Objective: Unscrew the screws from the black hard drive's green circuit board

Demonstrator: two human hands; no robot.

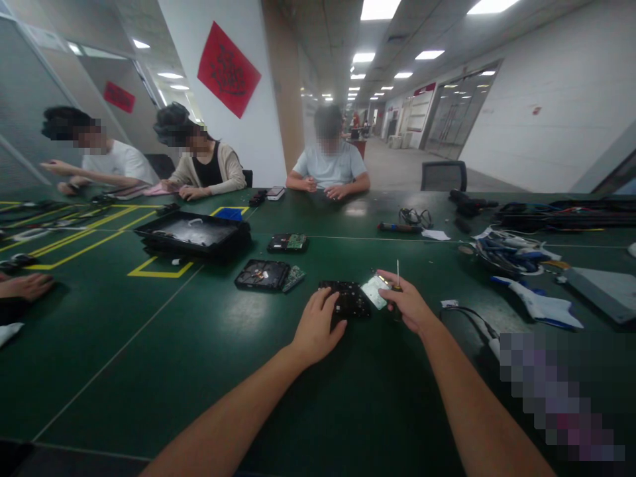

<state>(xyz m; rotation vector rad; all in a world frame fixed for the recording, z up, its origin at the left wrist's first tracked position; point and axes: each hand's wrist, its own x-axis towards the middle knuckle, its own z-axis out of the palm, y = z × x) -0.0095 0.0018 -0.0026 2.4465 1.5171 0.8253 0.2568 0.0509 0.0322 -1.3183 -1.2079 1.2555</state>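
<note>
On the green table in front of me lies a black hard drive (350,299), its screw-holed side up. My left hand (318,326) rests at its left edge, fingers stretched out onto it and thumb apart. A light green circuit board (374,292) is pinched in my right hand (411,306), tilted at the drive's right edge. The same hand also keeps a screwdriver (397,275), its thin shaft pointing up and its handle mostly hidden by the fingers. Farther off, another opened drive (261,274) sits beside a loose circuit board (294,278).
A third drive (288,242) and a black tray (193,232) lie beyond. To the right are white-and-blue gloves (539,303), a grey box (603,291), a cable (472,311) and a power drill (470,202). Several people sit around the table; one person's hand (30,286) is at the left.
</note>
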